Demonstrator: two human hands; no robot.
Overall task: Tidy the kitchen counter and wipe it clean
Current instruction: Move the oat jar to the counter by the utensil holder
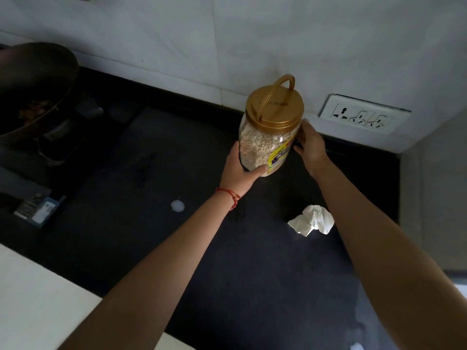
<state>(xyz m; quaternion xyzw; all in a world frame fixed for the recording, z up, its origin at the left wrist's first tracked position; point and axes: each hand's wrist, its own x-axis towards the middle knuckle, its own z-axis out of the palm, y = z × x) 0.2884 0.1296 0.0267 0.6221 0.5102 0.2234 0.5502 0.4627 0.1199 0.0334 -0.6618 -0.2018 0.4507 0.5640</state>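
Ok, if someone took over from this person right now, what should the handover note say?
Left hand grips the oats jar low on its side; right hand holds its far side. The gold lid is on.
Crumpled tissue lies on the black counter, near the right forearm. A white spill sits left of the left wrist.
Done: nothing visibly wiped.
Left: put the jar away, wipe the spill, bin the tissue.
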